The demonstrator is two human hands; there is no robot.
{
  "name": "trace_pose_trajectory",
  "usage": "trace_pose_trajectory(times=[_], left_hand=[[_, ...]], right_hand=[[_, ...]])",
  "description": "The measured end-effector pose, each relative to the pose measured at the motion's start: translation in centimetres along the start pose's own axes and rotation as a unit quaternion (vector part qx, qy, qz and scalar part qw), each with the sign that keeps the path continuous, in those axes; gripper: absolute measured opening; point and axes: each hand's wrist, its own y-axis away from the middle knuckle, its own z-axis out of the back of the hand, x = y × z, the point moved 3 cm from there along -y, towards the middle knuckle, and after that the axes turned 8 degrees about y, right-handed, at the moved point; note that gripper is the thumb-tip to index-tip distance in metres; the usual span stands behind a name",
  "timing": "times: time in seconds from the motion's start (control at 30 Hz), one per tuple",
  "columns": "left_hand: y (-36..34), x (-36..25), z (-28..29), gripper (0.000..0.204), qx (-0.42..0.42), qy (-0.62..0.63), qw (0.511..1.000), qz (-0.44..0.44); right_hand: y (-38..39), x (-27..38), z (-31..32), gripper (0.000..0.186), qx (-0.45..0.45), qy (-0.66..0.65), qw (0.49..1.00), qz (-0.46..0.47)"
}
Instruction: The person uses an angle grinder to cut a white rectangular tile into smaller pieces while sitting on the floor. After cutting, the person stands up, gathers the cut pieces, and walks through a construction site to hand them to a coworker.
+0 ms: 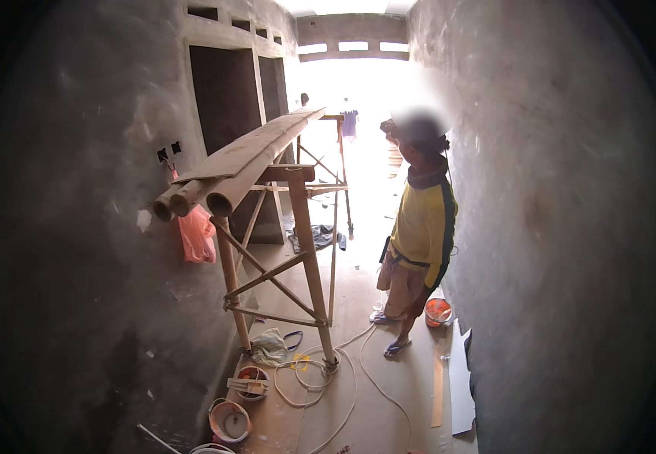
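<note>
Neither my left hand nor my right hand shows in the head view. Ahead to the left stands a bamboo scaffold (307, 250) with crossed braces. Long bamboo poles (226, 198) and a plank (256, 144) lie along its top, their cut ends toward me. To the right of it, a co-worker (426, 227) in a yellow and dark long-sleeved shirt, shorts and sandals stands on the floor, one hand raised near the head. An orange-red bucket (438, 312) sits by that person's feet, against the right wall.
A pale hose or cable (309, 401) loops over the floor. Two buckets (230, 421) (252, 383) stand at the lower left, near a crumpled sack (269, 346). A pink plastic bag (196, 234) hangs on the left wall. White board pieces (462, 386) and a wooden strip (438, 390) lie right.
</note>
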Motion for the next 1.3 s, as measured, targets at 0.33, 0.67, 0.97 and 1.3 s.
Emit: trace_pose_trajectory(times=[0.33, 0.67, 0.97, 1.3], left_hand=[[-7.9, -2.8, 2.6, 0.033, -0.039, 0.346, 0.937, 0.017], [-8.3, -8.7, -1.1, 0.029, -0.154, 0.541, 0.814, 0.144], [-6.2, -26.6, 17.2, 0.025, -0.357, 0.616, 0.677, -0.188], [9.9, -42.0, 40.7, 0.030, -0.402, 0.662, 0.465, -0.429]], right_hand=[[-7.4, 0.1, 10.4, 0.027, -0.004, -0.050, 0.997, -0.066], [-13.5, -2.4, 22.2, 0.022, 0.046, -0.373, 0.897, -0.232], [-32.9, 9.9, 40.0, 0.029, 0.237, -0.181, 0.953, 0.051], [-22.2, 48.6, 81.7, 0.046, -0.262, -0.217, 0.885, 0.317]])
